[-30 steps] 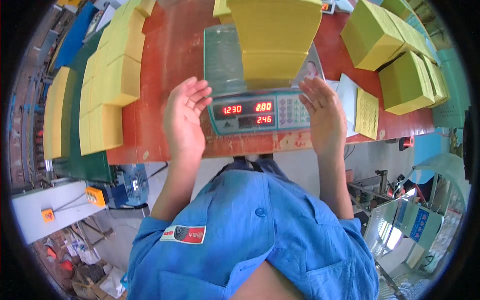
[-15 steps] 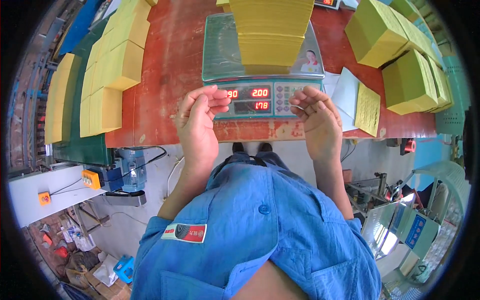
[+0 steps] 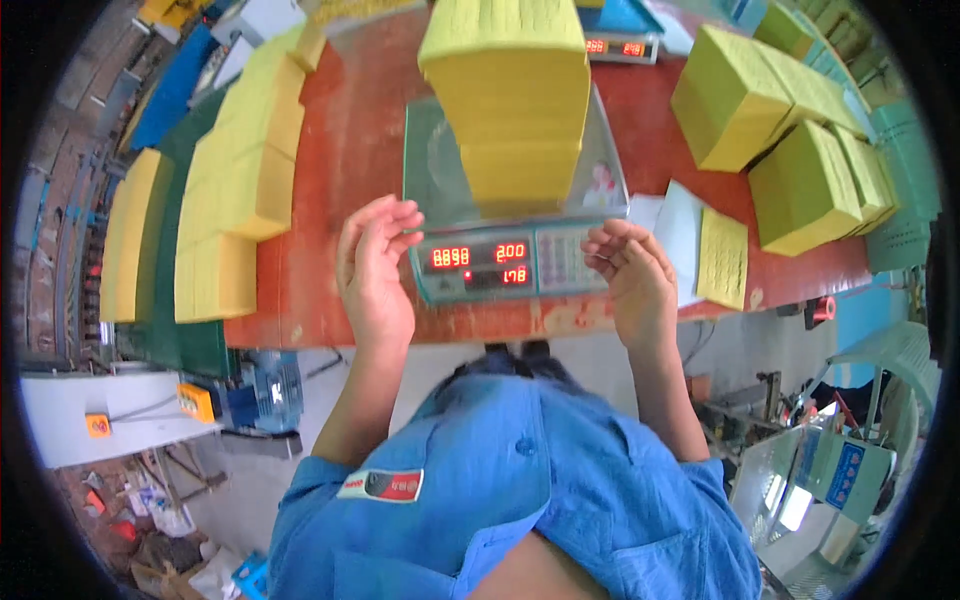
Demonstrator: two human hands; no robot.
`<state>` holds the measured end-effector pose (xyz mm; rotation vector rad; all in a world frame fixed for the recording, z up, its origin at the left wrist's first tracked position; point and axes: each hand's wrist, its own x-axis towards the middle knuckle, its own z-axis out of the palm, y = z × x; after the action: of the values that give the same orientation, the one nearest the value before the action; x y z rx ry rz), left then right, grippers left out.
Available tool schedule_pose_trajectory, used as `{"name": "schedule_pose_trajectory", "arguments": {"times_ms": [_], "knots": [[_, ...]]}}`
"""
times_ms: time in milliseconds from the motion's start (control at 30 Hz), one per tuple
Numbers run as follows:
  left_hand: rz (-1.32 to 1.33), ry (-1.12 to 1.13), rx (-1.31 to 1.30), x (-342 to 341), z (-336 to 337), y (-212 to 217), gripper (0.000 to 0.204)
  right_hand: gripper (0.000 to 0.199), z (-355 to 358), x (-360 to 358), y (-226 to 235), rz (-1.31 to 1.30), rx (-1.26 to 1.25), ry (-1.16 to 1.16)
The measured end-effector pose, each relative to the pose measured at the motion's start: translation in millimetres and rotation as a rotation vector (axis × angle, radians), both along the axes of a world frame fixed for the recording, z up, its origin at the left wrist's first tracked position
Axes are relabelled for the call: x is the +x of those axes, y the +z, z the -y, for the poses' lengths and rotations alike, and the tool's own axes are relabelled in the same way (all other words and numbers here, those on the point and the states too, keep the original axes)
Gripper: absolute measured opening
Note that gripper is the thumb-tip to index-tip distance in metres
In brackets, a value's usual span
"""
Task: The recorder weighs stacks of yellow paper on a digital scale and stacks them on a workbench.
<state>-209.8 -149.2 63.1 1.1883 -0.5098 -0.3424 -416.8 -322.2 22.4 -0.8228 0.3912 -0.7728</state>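
Note:
A tall stack of yellow paper [image 3: 525, 120] stands on the metal pan of a digital scale [image 3: 430, 170]. Red digits glow on the scale's front panel [image 3: 475, 285]. My left hand [image 3: 378, 270] hovers beside the left end of that panel, holding nothing, its fingers loosely bent and apart. Over the panel's right end, near the keypad, is my right hand [image 3: 638, 285], also bare, with fingers half curled and spread. Neither hand touches the paper stack.
Blocks of yellow paper line the table's left [image 3: 240, 190] and right [image 3: 740, 100]. White sheets [image 3: 680, 235] and a loose yellow piece [image 3: 722, 258] lie right of the scale. A second display [image 3: 622, 48] glows behind. The red table [image 3: 340, 130] ends just before me.
The view has tilted up, so the scale and table sit lower in it and more of the stack shows. My hands are slightly farther apart, still holding nothing.

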Motion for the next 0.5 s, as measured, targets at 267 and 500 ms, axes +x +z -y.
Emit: {"name": "schedule_pose_trajectory", "arguments": {"times_ms": [267,500], "knots": [[-0.228,-0.362,0.001,88.0,86.9,50.4,0.085,0.034,107.2,99.7,34.0,-0.02,-0.325,-0.211],[-0.203,-0.55,0.1,202.9,190.1,28.4,0.092,0.05,87.9,147.7,34.2,-0.021,-0.26,-0.19]]}}
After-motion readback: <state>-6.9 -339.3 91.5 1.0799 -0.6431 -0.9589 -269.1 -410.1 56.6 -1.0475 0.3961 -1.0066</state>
